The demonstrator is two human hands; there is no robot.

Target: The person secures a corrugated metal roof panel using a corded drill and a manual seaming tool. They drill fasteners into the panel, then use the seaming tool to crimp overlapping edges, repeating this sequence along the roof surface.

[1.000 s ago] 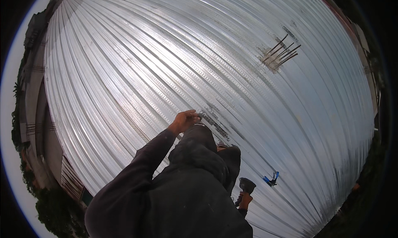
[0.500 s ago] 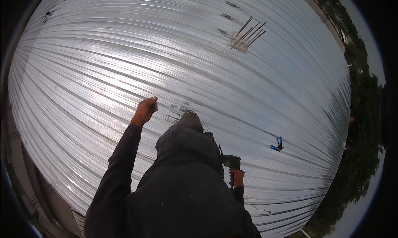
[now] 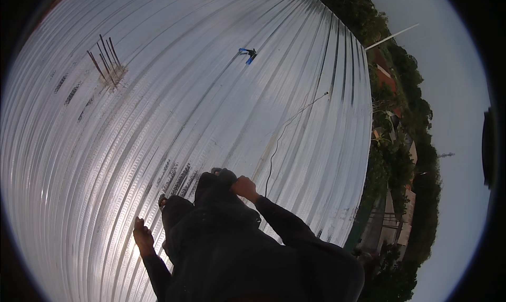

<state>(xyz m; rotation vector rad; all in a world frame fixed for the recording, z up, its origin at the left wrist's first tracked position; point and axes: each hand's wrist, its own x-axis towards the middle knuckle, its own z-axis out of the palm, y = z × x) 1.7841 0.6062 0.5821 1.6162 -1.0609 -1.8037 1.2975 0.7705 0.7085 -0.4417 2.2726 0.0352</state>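
My left hand [image 3: 142, 238] hangs beside my left leg, over the ribbed metal decking [image 3: 158, 128]. Its fingers are curled with the thumb raised; whatever lies inside the palm does not show. Beside my right knee, my right hand [image 3: 244, 188] is closed around the dark power drill seen in the earlier view. Most of the drill now blends into my black trousers [image 3: 224, 199]. A thin dark cord [image 3: 275, 146] runs from behind my right arm across the sheets to a small connector [image 3: 326, 93].
Several rusty rebar rods [image 3: 108, 60] stick up through the decking at the far left. A blue-handled, pliers-like tool [image 3: 247, 55] lies ahead. The deck edge [image 3: 367, 144] runs along the right, with trees and roofs beyond. A pale pole [image 3: 392, 36] juts past it.
My view has swung to the right, so the rods and blue-handled tool appear further left. My right hand with the drill has come in front of my right leg; my left hand is lower.
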